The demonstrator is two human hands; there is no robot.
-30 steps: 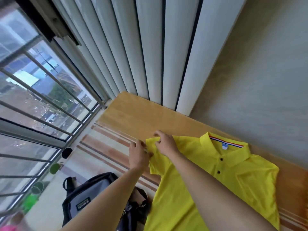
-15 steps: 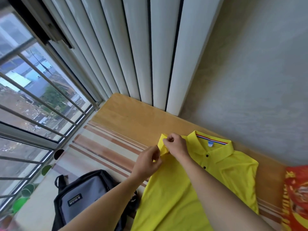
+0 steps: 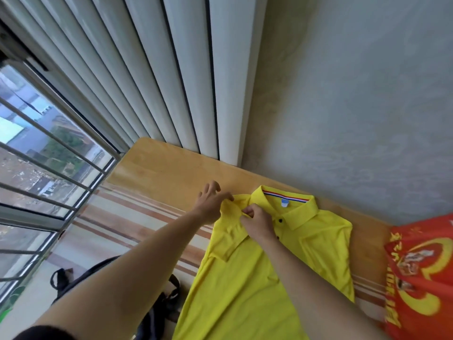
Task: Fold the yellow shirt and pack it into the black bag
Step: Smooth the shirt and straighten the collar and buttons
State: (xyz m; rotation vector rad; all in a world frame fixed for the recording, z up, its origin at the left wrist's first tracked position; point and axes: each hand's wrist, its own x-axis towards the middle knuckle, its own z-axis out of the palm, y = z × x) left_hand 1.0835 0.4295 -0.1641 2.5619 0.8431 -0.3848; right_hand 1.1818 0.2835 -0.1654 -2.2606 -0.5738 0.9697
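Note:
The yellow shirt [image 3: 247,285] lies face up on the striped mat, collar toward the wall, buttons showing. Its left sleeve is folded inward onto the chest. My left hand [image 3: 210,204] pinches the shoulder edge of that folded sleeve, its other fingers spread. My right hand [image 3: 257,222] pinches the same fold just beside the collar. The black bag [image 3: 157,312] sits on the floor at lower left, mostly hidden behind my left forearm; one strap [image 3: 57,278] shows.
A wooden board [image 3: 171,173] runs along the wall under the white blinds [image 3: 152,77]. A barred window [image 3: 44,163] fills the left. A red and yellow printed bag [image 3: 421,278] lies at the right edge beside the shirt.
Both hands carried the left sleeve inward, and it now lies folded on the chest. The view swung right, showing more of the red bag and less of the black bag.

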